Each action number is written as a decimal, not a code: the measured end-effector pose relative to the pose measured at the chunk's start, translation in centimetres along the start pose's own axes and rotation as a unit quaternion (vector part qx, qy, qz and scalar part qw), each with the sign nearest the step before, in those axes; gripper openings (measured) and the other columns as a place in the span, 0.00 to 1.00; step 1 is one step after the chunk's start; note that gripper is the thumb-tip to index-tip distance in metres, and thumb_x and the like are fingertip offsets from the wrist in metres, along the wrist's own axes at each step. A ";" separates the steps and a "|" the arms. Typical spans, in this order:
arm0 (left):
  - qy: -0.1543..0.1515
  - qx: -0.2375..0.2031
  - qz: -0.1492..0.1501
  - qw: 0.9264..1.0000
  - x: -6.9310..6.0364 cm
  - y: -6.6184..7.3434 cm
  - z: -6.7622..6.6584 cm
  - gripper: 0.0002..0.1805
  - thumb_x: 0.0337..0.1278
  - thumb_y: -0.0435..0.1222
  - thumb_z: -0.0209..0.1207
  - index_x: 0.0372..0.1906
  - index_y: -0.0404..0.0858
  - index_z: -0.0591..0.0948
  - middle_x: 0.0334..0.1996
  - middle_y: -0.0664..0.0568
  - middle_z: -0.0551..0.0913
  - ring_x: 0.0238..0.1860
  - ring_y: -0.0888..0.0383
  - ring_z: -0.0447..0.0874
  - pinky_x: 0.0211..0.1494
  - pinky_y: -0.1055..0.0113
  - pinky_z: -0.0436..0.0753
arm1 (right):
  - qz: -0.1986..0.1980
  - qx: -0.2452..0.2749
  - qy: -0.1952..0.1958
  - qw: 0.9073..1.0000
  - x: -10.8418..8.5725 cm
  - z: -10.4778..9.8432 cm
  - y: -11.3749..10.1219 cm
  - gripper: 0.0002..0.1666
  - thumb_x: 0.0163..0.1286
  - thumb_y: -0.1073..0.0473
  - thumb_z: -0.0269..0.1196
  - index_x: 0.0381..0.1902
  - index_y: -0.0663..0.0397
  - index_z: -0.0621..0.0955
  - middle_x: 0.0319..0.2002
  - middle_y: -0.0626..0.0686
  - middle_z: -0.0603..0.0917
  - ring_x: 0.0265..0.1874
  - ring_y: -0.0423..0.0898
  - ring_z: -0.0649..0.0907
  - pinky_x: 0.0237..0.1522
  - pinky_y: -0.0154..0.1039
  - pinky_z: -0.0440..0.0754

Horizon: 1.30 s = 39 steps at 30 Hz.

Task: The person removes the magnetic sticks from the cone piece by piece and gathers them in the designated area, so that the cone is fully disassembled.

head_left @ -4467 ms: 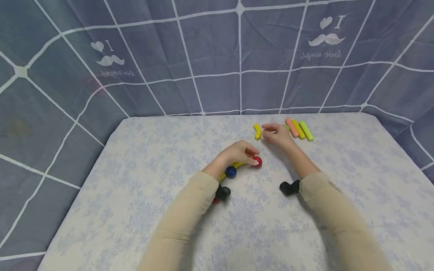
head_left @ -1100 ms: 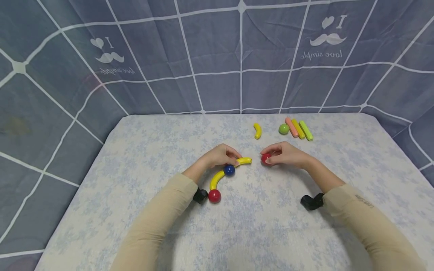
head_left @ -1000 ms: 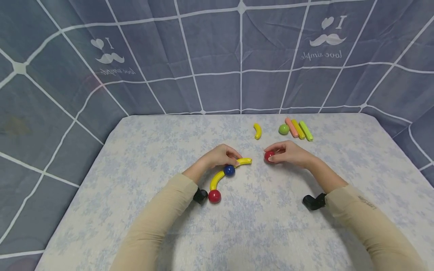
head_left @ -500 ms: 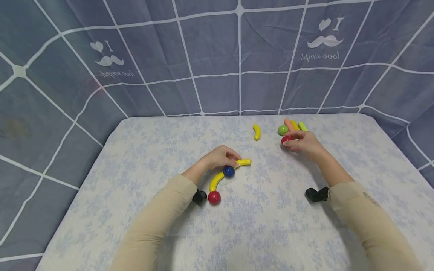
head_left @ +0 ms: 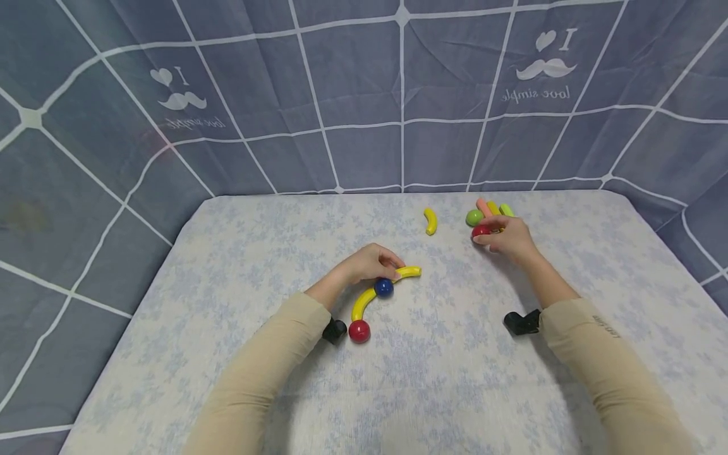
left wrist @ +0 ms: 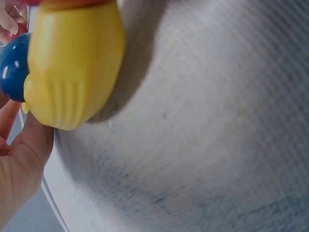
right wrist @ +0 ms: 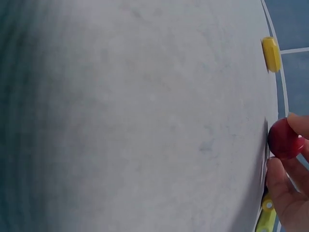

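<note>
Pale cloth [head_left: 443, 392] with bluish flowers covered the bench [head_left: 142, 379]. Nearest, one red ball [head_left: 359, 331] touched a curved yellow piece [head_left: 359, 307]; a shiny blue ball [head_left: 383, 288] lay next. The left hand [head_left: 368, 263] pinched a second yellow piece [head_left: 411, 272]. Farther, the right hand [head_left: 514, 239] grasped another red ball [head_left: 480, 233], glossy, near the green ball [head_left: 474, 218]. Behind hung a grey-blue curtain [head_left: 364, 76].
</note>
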<state>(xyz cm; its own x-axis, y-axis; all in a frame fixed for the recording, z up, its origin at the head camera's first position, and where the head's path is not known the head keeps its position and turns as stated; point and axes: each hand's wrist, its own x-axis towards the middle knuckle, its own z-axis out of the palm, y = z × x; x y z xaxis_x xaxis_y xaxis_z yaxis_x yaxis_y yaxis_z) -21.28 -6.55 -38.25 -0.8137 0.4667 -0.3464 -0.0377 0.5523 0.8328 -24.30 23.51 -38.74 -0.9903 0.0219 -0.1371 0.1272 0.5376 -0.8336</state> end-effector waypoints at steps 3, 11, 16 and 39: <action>0.002 0.001 0.001 1.000 0.0 -0.1 0.1 0.13 0.54 0.29 0.62 0.46 0.34 0.83 0.32 0.49 0.80 0.29 0.61 0.72 0.32 0.74 0.71 | -0.004 -0.001 0.016 1.000 -0.2 0.4 -0.1 0.28 0.55 0.63 0.69 0.53 0.68 0.75 0.47 0.63 0.73 0.30 0.43 0.75 0.25 0.31 0.78; 0.000 0.005 0.001 1.000 0.0 -0.3 0.2 0.13 0.54 0.29 0.62 0.46 0.34 0.83 0.32 0.49 0.81 0.29 0.61 0.72 0.32 0.74 0.71 | -0.004 -0.031 0.022 0.999 0.0 0.8 0.3 0.27 0.58 0.63 0.66 0.55 0.66 0.74 0.47 0.64 0.72 0.35 0.49 0.74 0.27 0.30 0.77; 0.001 0.004 0.007 1.000 0.1 -0.4 0.2 0.13 0.54 0.29 0.62 0.46 0.33 0.83 0.31 0.49 0.81 0.29 0.61 0.72 0.33 0.74 0.71 | -0.007 -0.029 0.021 0.999 0.0 0.7 0.3 0.27 0.59 0.64 0.66 0.55 0.67 0.73 0.45 0.63 0.73 0.32 0.45 0.75 0.26 0.31 0.78; -0.002 0.001 0.011 1.000 0.1 -0.5 0.2 0.13 0.54 0.29 0.62 0.46 0.33 0.83 0.30 0.50 0.80 0.27 0.61 0.71 0.31 0.74 0.70 | 0.002 -0.031 0.018 0.999 -0.1 0.4 0.4 0.28 0.59 0.62 0.66 0.55 0.66 0.73 0.49 0.64 0.74 0.40 0.51 0.74 0.28 0.30 0.78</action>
<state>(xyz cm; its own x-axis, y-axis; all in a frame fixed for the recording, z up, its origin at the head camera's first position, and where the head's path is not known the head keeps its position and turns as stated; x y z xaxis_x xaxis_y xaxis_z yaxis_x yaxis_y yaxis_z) -21.23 -6.69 -38.77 -0.8120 0.4820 -0.3293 -0.0181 0.5431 0.8395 -24.13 23.43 -39.28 -0.9913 0.0538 -0.1201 0.1287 0.5881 -0.7985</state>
